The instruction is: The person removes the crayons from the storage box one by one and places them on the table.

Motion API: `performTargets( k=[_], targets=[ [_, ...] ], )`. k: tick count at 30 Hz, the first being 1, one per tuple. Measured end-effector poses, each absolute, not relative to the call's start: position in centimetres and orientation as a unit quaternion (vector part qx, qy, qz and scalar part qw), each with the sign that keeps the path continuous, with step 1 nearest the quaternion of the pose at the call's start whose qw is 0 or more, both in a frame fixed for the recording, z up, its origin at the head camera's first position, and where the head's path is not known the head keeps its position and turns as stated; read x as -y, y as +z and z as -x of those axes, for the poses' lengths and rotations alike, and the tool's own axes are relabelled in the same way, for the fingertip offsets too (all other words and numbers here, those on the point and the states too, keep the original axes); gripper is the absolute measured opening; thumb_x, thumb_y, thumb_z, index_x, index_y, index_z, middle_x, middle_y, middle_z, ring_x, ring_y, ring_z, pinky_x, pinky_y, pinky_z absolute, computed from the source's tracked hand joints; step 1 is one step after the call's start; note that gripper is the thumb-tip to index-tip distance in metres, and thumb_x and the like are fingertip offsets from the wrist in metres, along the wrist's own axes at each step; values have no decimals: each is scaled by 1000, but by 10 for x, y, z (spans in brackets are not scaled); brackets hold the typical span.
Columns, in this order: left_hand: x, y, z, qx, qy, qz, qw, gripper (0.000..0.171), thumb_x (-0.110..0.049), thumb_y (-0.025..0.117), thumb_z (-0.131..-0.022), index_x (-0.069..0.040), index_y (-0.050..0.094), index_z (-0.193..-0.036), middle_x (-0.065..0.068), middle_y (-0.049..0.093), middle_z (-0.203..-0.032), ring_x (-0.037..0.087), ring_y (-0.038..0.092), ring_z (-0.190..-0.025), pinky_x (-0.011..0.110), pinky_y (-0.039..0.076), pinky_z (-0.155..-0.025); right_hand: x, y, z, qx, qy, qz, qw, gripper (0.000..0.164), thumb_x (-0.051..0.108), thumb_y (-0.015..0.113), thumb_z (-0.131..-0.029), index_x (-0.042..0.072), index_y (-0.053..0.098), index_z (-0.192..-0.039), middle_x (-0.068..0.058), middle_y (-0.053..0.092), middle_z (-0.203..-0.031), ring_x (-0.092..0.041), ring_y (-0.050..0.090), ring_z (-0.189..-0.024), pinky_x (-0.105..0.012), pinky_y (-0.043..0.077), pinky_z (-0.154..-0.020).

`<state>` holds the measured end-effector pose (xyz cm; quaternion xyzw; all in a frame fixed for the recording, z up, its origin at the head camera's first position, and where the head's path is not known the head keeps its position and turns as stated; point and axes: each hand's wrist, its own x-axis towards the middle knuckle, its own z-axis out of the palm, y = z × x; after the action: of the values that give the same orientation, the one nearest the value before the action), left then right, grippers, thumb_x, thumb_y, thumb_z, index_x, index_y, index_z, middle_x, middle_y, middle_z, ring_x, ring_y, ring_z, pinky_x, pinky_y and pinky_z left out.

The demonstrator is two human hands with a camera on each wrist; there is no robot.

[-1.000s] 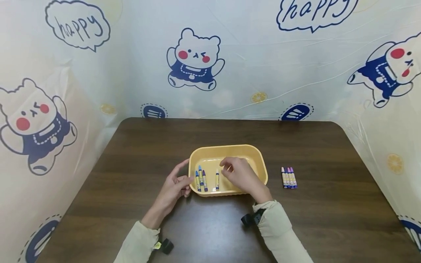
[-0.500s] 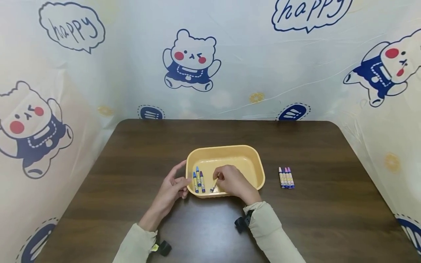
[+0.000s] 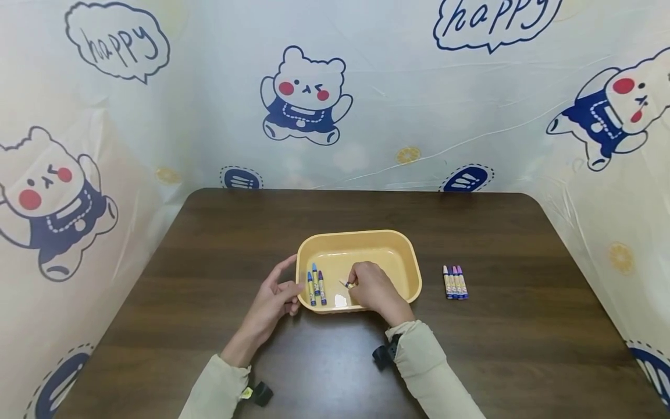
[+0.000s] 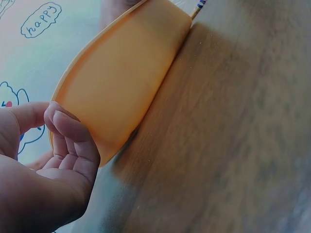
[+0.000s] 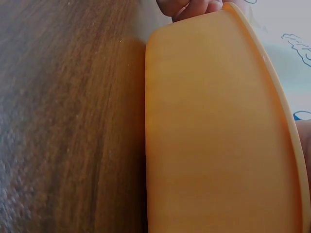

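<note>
A yellow plastic tray (image 3: 382, 244) sits on the table, its outer wall (image 5: 218, 121) filling much of the right wrist view. My left hand (image 3: 273, 299) holds the tray's left end, thumb at the rim and other fingers outside; the left wrist view shows those fingers (image 4: 73, 145) curled at the corner. Inside the tray, my right hand (image 3: 374, 288) pinches a crayon (image 3: 348, 284), which lies slanted and is partly hidden by the fingers. Three crayons (image 3: 316, 286) with yellow wrappers and blue or purple tips stand side by side at the tray's left end.
Several more crayons (image 3: 455, 283), with white, pink and purple tips, lie in a row on the brown table (image 3: 502, 244) right of the tray. A printed curtain (image 3: 387, 105) with bears hangs behind and beside the table.
My right hand has moved left and taken hold of the crayon that lay mid-tray, then lifted and turned it. My left hand stays at the tray's end.
</note>
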<state>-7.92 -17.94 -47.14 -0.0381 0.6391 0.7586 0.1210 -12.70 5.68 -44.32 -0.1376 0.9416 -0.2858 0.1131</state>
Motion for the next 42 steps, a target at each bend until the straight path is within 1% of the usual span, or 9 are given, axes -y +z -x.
performTargets(
  k=[4,7,12,16,23,26,31,37,42],
  targets=[
    [179,-471,80,-638,759,38,123,67,-13,69,-94,-28,36,-151,3,56,-70,14,51,-59,24,45,-53,-57,-443,127,-945,-284,137,90,11,0,70,-76,10,65,-77,-2,54,-80,-20,50,-76,-32,43,-69],
    [179,-471,80,-639,758,39,124,67,-15,70,-94,-28,36,-151,3,56,-70,14,51,-59,24,45,-53,-57,-443,128,-942,-296,140,75,12,0,70,-78,10,63,-78,-1,53,-76,-19,50,-73,-31,42,-66],
    [179,-471,80,-642,755,40,126,68,-16,70,-94,-28,36,-151,3,56,-71,14,51,-59,24,45,-54,-56,-441,128,-934,-316,148,72,13,0,71,-81,10,62,-81,0,53,-72,-17,51,-70,-29,39,-62],
    [179,-471,79,-645,752,49,122,67,-16,70,-93,-30,37,-150,3,56,-70,14,51,-59,24,45,-54,-56,-440,128,-930,-325,157,72,13,-4,69,-80,9,66,-85,-1,56,-76,-17,52,-74,-29,42,-65],
    [176,-472,81,-643,754,52,123,66,-17,71,-93,-31,38,-149,4,57,-71,15,51,-59,24,45,-54,-59,-440,129,-925,-335,175,47,25,-12,63,-77,6,71,-92,-3,62,-85,-17,55,-79,-31,48,-72],
    [177,-471,80,-646,752,52,123,66,-16,71,-93,-30,38,-149,4,57,-71,15,51,-59,24,45,-54,-59,-439,130,-917,-350,187,26,23,-10,65,-79,6,73,-94,-5,65,-87,-17,57,-80,-33,50,-74],
    [178,-469,80,-649,750,45,123,67,-17,70,-94,-29,37,-150,4,57,-72,15,52,-60,24,46,-54,-60,-437,131,-907,-370,198,-6,14,-4,72,-84,3,74,-96,-7,67,-87,-17,61,-80,-34,52,-75],
    [178,-468,80,-652,747,54,118,64,-16,70,-94,-32,39,-148,5,57,-72,16,52,-60,24,46,-54,-66,-432,133,-903,-377,204,-24,15,-2,71,-86,0,74,-100,-8,67,-87,-17,61,-77,-32,53,-72],
    [178,-469,80,-656,743,55,120,66,-20,72,-93,-32,38,-148,5,58,-73,16,52,-60,24,46,-55,-71,-427,133,-902,-382,196,-39,14,-2,71,-87,-1,73,-101,-9,66,-86,-17,61,-77,-32,53,-72]
  ],
)
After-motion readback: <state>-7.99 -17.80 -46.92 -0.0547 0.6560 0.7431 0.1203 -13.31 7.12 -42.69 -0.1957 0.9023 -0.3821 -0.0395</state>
